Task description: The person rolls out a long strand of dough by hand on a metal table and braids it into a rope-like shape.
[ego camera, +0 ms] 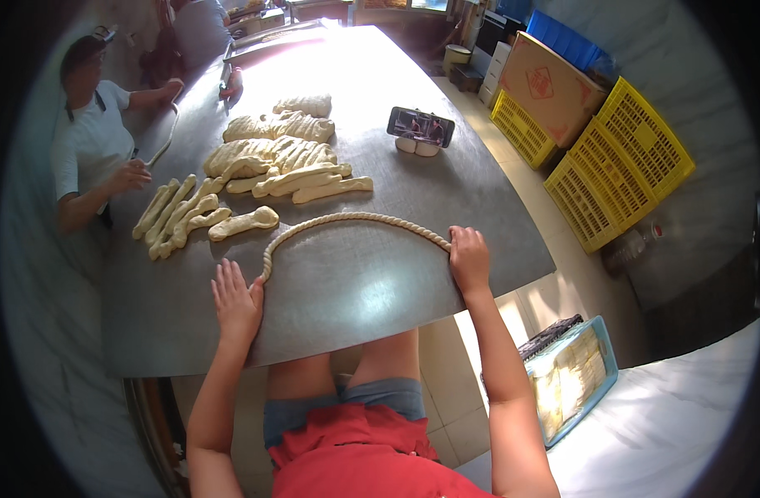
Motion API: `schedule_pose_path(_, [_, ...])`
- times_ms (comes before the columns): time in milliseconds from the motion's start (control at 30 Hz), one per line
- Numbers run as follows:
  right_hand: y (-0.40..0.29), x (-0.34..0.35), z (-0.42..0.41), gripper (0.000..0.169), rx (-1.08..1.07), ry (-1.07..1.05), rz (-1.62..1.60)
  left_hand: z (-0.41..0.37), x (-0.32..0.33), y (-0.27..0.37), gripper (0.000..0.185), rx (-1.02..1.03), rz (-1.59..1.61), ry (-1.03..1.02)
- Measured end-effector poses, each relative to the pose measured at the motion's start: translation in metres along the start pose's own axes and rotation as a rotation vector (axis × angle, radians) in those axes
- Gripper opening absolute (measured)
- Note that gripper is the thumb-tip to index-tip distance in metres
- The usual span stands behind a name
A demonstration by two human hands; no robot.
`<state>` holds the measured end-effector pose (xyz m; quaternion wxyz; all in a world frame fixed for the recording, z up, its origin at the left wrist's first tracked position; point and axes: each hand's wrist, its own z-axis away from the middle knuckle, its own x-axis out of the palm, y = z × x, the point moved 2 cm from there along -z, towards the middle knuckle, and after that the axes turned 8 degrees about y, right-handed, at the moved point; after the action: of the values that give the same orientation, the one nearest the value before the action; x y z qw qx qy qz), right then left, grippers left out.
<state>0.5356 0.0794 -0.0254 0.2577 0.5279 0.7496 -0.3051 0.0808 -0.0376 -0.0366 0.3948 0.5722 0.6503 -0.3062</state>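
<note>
A long twisted dough rope (361, 216) arches across the metal table (355, 336) in front of me. Its right end disappears into my right hand (470, 258), whose fingers are curled over it. My left hand (236, 305) lies flat, palm down, near the table's front edge with its fingers stretched out. The rope's left end meets that hand beside the thumb; whether it continues under the palm is hidden. Just beyond my left hand lie a short thick dough piece (243, 224) and several dough strips (180, 218).
Stacked dough strips (274, 152) fill the table's middle. A phone (420, 127) stands propped to their right. A co-worker (93, 137) at the left side holds another dough rope (168, 134). Yellow crates (622, 165), a cardboard box (551, 87) and a light-blue crate (610, 358) are at right.
</note>
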Motion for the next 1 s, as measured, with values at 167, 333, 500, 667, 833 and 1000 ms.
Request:
schedule_pose_path(167, [-0.035,-0.023,-0.004,0.044,-0.053,-0.055,-0.093,0.069,-0.063,0.057,0.061,0.123,-0.035,-0.158])
schedule_pose_path(333, [-0.040,-0.037,-0.004,0.037,0.042,0.060,-0.456,0.046,-0.087,0.059,0.028,0.216,0.426,-0.045])
schedule_pose_path(500, [-0.060,-0.073,-0.038,0.028,0.513,-0.795,-1.098,0.014,-0.163,0.032,0.026,-0.302,0.761,-0.769])
schedule_pose_path(667, [-0.006,-0.215,-0.085,0.025,0.163,-0.828,-1.055,-0.087,-0.220,-0.061,0.023,0.087,1.320,-0.565])
schedule_pose_path(833, [0.204,-0.165,-0.007,0.024,0.697,-0.616,-0.218,-0.044,-0.075,-0.316,0.028,-0.250,-0.012,-0.524])
schedule_pose_path(1000, [0.172,-0.203,0.039,0.034,0.694,0.393,-0.236,-0.027,-0.062,-0.204,0.024,-0.367,0.412,0.209])
